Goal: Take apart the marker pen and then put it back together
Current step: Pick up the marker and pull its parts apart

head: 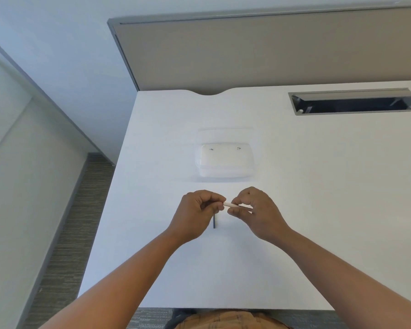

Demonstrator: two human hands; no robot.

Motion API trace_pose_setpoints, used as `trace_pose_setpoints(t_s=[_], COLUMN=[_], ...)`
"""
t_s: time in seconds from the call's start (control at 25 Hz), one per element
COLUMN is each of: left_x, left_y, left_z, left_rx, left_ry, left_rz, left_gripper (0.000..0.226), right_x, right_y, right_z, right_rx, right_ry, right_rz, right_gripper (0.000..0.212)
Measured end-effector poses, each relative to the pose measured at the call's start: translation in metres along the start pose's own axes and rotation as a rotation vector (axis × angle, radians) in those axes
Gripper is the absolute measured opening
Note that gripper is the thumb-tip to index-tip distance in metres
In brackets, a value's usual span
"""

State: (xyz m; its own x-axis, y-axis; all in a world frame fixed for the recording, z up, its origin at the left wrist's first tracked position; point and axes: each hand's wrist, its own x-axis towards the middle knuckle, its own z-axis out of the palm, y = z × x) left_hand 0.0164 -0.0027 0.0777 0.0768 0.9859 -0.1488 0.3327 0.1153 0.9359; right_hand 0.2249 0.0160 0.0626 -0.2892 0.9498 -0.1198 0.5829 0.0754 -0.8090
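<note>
A thin white marker barrel is held level above the white desk. My right hand pinches it between thumb and fingers, and most of its length is hidden inside that hand. My left hand has its fingers curled at the barrel's left end; whether it grips the end or a small part there is hidden. A thin dark rod, a marker part, shows just below my left hand; I cannot tell whether that hand holds it or it lies on the desk.
A clear plastic tray sits on the desk beyond my hands. A grey cable slot with its lid raised is at the back right. A grey partition stands behind the desk, whose left edge drops to carpet.
</note>
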Motion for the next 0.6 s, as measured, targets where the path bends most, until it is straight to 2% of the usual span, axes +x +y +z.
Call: trace_pose_setpoints(t_s=[0.2, 0.36, 0.44, 0.6], left_x=[0.001, 0.008, 0.011, 0.020], left_y=[-0.005, -0.004, -0.005, -0.006], left_z=[-0.003, -0.010, -0.012, -0.010], left_rx=[0.237, 0.446, 0.547, 0.622], left_ry=[-0.064, -0.255, -0.351, -0.437], left_rz=[0.081, 0.135, 0.139, 0.098], left_gripper=[0.020, 0.026, 0.029, 0.028], right_x=[0.006, 0.008, 0.010, 0.018], right_y=[0.000, -0.002, -0.003, -0.005], right_z=[-0.001, -0.001, -0.002, -0.003], right_rx=[-0.132, -0.247, -0.279, -0.328], right_ry=[-0.098, -0.133, -0.147, -0.208], right_rz=[-0.015, -0.047, -0.045, -0.032], right_gripper=[0.019, 0.038, 0.037, 0.024])
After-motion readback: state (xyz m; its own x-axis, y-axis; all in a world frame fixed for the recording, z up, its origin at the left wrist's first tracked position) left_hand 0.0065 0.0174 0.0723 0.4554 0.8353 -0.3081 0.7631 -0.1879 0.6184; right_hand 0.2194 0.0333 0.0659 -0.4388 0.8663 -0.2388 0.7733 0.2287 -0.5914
